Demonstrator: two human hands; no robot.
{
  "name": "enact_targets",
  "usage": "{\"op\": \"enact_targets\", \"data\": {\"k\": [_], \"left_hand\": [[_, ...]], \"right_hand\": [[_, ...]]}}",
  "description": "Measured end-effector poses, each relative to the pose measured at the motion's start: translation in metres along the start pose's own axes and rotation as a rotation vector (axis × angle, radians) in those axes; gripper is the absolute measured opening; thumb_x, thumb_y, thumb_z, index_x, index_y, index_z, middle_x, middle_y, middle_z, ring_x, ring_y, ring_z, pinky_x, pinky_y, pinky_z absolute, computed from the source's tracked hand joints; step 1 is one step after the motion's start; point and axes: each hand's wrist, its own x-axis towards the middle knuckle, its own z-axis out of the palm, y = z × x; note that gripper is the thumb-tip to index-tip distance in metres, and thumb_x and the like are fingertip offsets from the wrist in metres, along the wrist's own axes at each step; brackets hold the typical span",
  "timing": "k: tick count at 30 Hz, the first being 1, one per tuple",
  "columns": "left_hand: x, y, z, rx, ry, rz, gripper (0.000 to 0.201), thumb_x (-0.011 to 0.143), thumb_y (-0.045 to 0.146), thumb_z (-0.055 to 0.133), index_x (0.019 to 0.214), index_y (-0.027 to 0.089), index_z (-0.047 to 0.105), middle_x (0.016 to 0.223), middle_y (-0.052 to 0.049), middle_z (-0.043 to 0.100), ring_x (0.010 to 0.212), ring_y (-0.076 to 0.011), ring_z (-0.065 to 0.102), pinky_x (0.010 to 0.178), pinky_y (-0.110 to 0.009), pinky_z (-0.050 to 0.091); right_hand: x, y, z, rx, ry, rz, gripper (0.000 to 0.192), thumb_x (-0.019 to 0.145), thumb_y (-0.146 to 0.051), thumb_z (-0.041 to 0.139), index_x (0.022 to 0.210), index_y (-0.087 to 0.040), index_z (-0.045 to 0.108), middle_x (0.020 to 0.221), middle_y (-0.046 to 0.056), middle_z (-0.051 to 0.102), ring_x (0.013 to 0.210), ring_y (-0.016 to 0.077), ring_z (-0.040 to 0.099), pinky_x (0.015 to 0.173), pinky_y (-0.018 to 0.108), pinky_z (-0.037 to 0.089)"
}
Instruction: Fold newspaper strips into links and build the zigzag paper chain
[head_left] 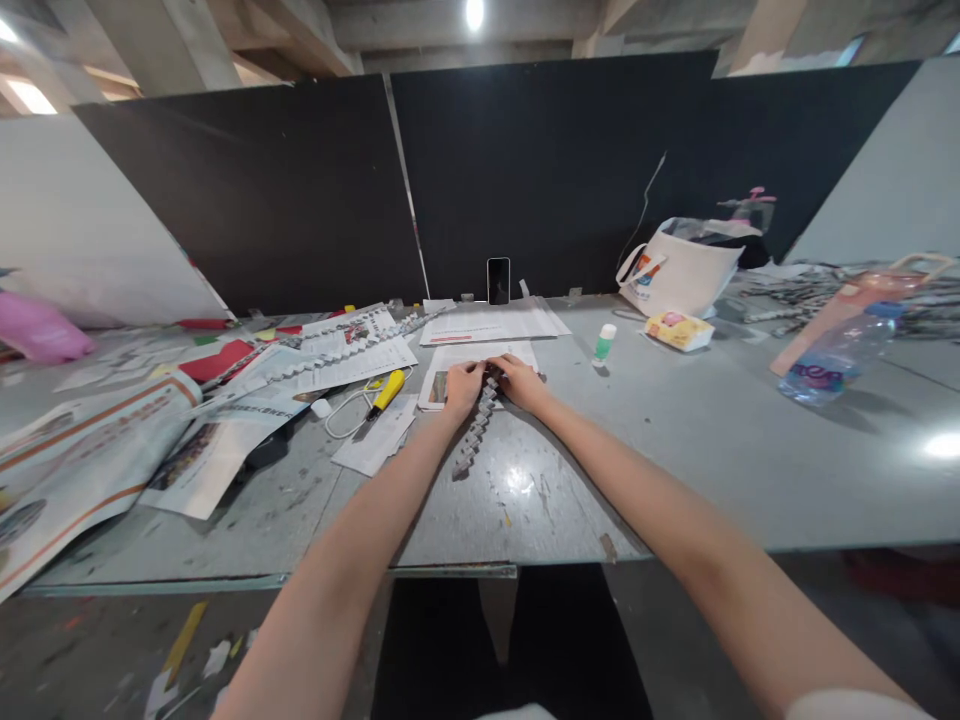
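A zigzag folded-paper chain (475, 432) in grey newsprint tones runs from between my hands down toward the near edge of the table. My left hand (464, 384) is closed on the chain's far end from the left side. From the right, my right hand (520, 382) has its fingers closed on that same end, their tips meeting the left hand's. What the fingertips pinch is mostly hidden. Under and behind both hands lies a printed sheet (436, 392). Longer folded chains (330, 358) rest on papers to the left.
Left of my hands lie a yellow utility knife (388, 392), a white cable (341, 415) and newspapers (97, 440). A phone (499, 281) stands against the black partition (555, 180). On the right are a glue stick (604, 346), a tissue pack (679, 331), a white bag (682, 270) and a water bottle (836, 360).
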Motion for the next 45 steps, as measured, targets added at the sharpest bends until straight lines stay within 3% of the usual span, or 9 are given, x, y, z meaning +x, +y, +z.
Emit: {"op": "enact_targets", "data": {"k": [3,8,13,17,25,35,38,42,45], "left_hand": [[0.000,0.012,-0.020,0.203,-0.045,0.040,0.015,0.073,0.017,0.072,0.059,0.021,0.068,0.074,-0.009,0.073,0.095,-0.0270,0.070,0.087,-0.029,0.049],[-0.018,0.032,-0.087,0.495,-0.114,0.067,0.029,0.063,0.009,0.075,0.047,0.022,0.054,0.063,-0.011,0.065,0.102,-0.0347,0.071,0.089,-0.031,0.048],[-0.057,0.044,-0.139,1.298,-0.240,0.087,0.008,0.076,0.022,0.073,0.083,0.017,0.072,0.095,-0.019,0.076,0.103,-0.0383,0.072,0.088,-0.037,0.052],[-0.080,0.043,-0.147,1.518,-0.300,0.034,0.024,0.093,0.025,0.057,0.103,0.012,0.074,0.108,-0.026,0.075,0.104,-0.0408,0.074,0.083,-0.039,0.053],[-0.082,0.040,-0.152,1.527,-0.305,0.061,0.032,0.094,0.017,0.049,0.118,0.012,0.070,0.109,-0.026,0.075,0.101,-0.0384,0.074,0.078,-0.038,0.051],[-0.078,0.036,-0.171,1.470,-0.306,0.117,0.026,0.096,0.035,0.055,0.104,0.017,0.071,0.098,-0.020,0.075,0.092,-0.0338,0.072,0.076,-0.035,0.047],[-0.082,0.036,-0.176,1.421,-0.288,0.104,0.027,0.088,0.022,0.057,0.112,0.018,0.069,0.096,-0.017,0.075,0.090,-0.0312,0.071,0.075,-0.033,0.046],[-0.080,0.047,-0.179,1.280,-0.237,0.180,0.050,0.081,0.014,0.059,0.131,0.018,0.062,0.094,-0.014,0.074,0.086,-0.0304,0.070,0.074,-0.032,0.045],[-0.070,0.067,-0.167,1.053,-0.182,0.271,0.047,0.085,0.017,0.060,0.132,0.021,0.064,0.082,-0.008,0.071,0.080,-0.0281,0.068,0.073,-0.031,0.044]], "right_hand": [[0.002,0.003,0.003,-0.059,-0.059,0.027,0.056,0.085,0.002,0.054,0.136,-0.018,0.069,0.128,0.015,0.070,0.123,0.0278,0.062,0.107,0.040,0.049],[0.003,0.005,0.005,-0.053,-0.081,0.039,0.054,0.087,0.001,0.055,0.136,-0.016,0.069,0.128,0.015,0.071,0.124,0.0289,0.060,0.106,0.039,0.047],[0.004,0.003,0.004,-0.038,-0.091,0.041,0.048,0.091,-0.004,0.055,0.134,-0.016,0.071,0.128,0.015,0.072,0.123,0.0287,0.059,0.107,0.038,0.045],[0.005,0.002,0.003,-0.037,-0.101,0.045,0.046,0.092,-0.005,0.054,0.133,-0.015,0.072,0.129,0.016,0.072,0.124,0.0295,0.059,0.106,0.038,0.045],[0.004,-0.001,0.001,-0.050,-0.107,0.048,0.044,0.092,-0.005,0.056,0.130,-0.015,0.073,0.127,0.016,0.073,0.122,0.0304,0.059,0.105,0.038,0.045],[0.004,0.000,0.003,-0.036,-0.099,0.051,0.043,0.091,-0.004,0.056,0.129,-0.015,0.074,0.127,0.015,0.073,0.123,0.0302,0.059,0.106,0.038,0.045],[0.004,0.000,0.003,-0.015,-0.097,0.055,0.044,0.090,-0.004,0.056,0.128,-0.016,0.074,0.126,0.015,0.073,0.123,0.0300,0.059,0.106,0.039,0.045],[0.003,0.001,0.004,0.041,-0.080,0.063,0.046,0.088,-0.002,0.055,0.128,-0.015,0.074,0.126,0.016,0.073,0.124,0.0307,0.059,0.108,0.041,0.045],[0.002,0.001,0.005,0.114,-0.041,0.076,0.052,0.085,0.000,0.053,0.130,-0.015,0.074,0.131,0.017,0.072,0.127,0.0304,0.059,0.109,0.042,0.046]]}}
